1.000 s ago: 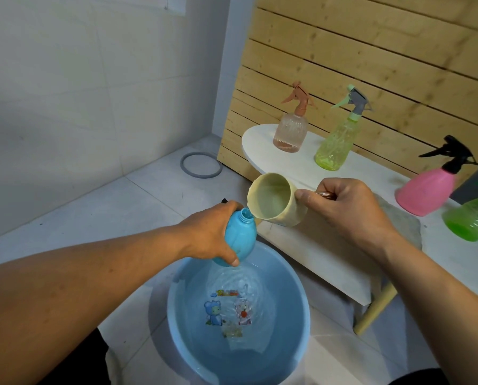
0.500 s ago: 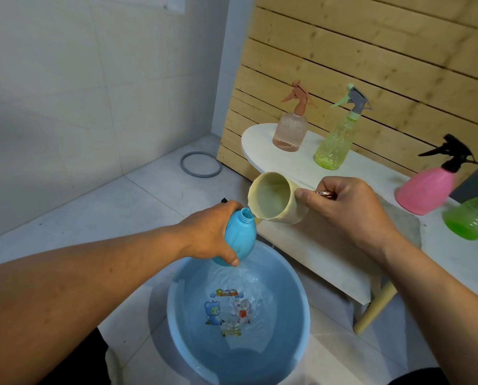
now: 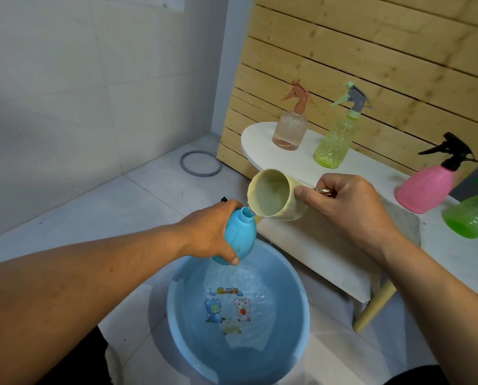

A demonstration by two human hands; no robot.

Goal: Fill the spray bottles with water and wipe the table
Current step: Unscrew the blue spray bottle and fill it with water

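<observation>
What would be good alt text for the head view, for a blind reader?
Over a blue basin of water, the right hand tips a cream cup into the open blue bottle gripped by the left hand. Four spray bottles stand on the white table behind.

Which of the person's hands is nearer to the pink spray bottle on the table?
Right. The right hand holds the cream cup just left of the pink spray bottle; the left hand grips the blue bottle farther away, above the basin.
</observation>
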